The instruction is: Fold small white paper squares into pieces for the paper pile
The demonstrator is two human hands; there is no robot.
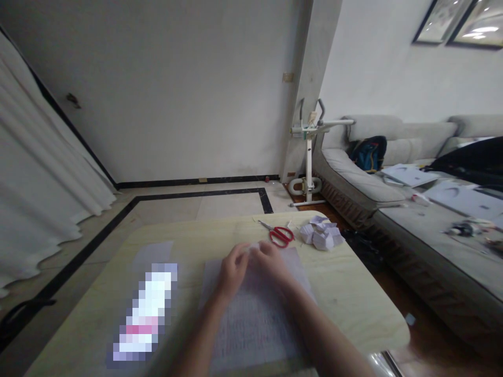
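Observation:
My left hand (234, 266) and my right hand (271, 260) are close together above a large printed sheet of paper (255, 324). Both have their fingers closed in a pinch on a small whitish piece of paper (254, 247), mostly covered by the fingertips. Just beyond my right hand lie scissors (281, 236) with red handles, their blades pointing away to the left. To their right sits a loose heap of crumpled or folded white paper (321, 234).
The pale wooden table (346, 298) has rounded corners. On its left lie a pale paper piece (153, 254) and a bright pixelated patch (147, 314). Right of the table stands a grey sofa (353, 183) with a backpack (369, 153), near white exercise equipment (309, 157).

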